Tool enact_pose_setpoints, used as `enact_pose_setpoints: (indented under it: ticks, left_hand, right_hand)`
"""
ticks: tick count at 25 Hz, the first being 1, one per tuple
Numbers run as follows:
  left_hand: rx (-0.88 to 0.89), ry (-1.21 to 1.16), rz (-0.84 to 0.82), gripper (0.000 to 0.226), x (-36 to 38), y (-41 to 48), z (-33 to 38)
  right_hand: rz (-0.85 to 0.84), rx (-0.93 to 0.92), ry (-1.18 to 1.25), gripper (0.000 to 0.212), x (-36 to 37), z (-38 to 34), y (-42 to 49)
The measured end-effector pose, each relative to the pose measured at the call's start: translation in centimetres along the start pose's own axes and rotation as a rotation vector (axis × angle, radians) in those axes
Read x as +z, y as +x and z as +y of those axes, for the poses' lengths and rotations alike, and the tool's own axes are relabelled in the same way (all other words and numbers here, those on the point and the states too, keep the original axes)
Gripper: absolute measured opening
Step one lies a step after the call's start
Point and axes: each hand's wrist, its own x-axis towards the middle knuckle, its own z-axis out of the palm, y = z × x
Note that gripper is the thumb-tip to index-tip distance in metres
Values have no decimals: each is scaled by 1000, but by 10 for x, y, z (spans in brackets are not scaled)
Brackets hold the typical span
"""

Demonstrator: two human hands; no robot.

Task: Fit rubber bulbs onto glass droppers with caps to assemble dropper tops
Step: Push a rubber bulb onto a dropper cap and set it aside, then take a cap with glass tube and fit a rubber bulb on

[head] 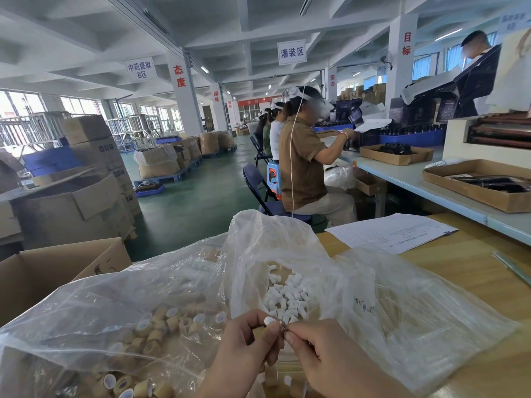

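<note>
- The left hand [244,349] is low in the middle, with its fingers curled round a white bulb [269,321].
- The right hand [324,357] meets it, fingertips pinching a small part [282,328] (too tiny to name).
- Both are just in front of the loose bulbs [287,297].

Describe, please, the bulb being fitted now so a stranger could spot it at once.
Find the clear bag of loose white bulbs on the wooden table. Just below that pile, the left hand pinches one bulb. It alone is held, not lying loose.
</note>
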Motion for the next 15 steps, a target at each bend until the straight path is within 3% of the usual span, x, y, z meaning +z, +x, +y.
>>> enact_pose_setpoints:
  ticks: [7,10,13,15]
  left_hand:
    - [9,110,184,32,21,-6,16]
    - [-38,-56,294,47,20,-3,14]
    - [-49,-252,378,39,13,0,15]
    - [-29,-294,392,35,12,1,16]
  right_hand:
    - [120,-27,45,27,1,3,2]
    - [184,-41,44,18,-1,2,0]
    - [185,-19,55,7,0,0,-2]
    - [153,-15,72,14,1,-1,-1]
